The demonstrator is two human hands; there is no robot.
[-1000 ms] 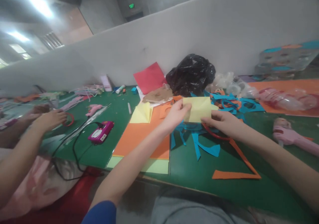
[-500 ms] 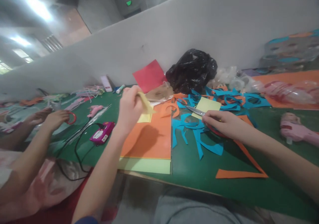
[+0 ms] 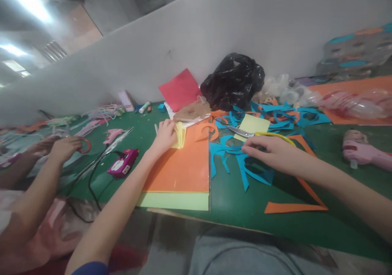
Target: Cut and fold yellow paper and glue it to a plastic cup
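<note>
My left hand [image 3: 165,136] is lowered over the left edge of the orange sheet [image 3: 180,169], its bent fingers on several small yellow paper pieces [image 3: 180,136]; part of the paper is hidden under the fingers. A pair of scissors [image 3: 243,133] with silver blades and a yellow handle lies over a pale yellow paper square [image 3: 253,124] and blue scraps. In front of the handle is my right hand [image 3: 263,147], thumb and fingers slightly apart, with nothing visible between them. Blue paper offcuts [image 3: 226,154] spread under and around this hand.
A black plastic bag [image 3: 234,81] and red paper [image 3: 180,89] stand by the wall. Pink glue gun [image 3: 361,148] lies right, purple box with a cable [image 3: 124,163] left. Clear plastic bottles [image 3: 352,103] are back right. Another person's hand [image 3: 65,146] works at far left.
My left hand has come down with the yellow paper onto the orange sheet. My right hand has let go of the scissors, which have turned so their yellow handle shows.
</note>
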